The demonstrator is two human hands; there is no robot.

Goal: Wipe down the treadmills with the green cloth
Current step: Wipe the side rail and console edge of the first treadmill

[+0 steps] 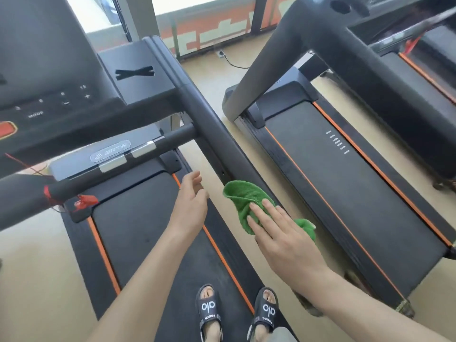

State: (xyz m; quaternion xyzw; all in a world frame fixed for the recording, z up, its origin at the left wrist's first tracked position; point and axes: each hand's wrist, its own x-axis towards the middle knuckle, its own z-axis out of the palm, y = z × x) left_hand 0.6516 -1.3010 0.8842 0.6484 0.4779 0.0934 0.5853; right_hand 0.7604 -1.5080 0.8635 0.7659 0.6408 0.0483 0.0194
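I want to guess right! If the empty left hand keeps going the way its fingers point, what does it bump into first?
Probably the black side rail of the treadmill. The left hand points up toward it, just left of the green cloth. Depth is hard to judge.

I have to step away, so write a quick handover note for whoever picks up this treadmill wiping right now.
Right hand: fingers straight, pressing the green cloth flat on the right handrail of the treadmill you stand on.
Left hand: open, holding nothing, hovering above the belt.
Done: cannot tell from the picture how much is already wiped.
Left: rest of this rail, the console, the crossbar, then the next treadmill to the right.
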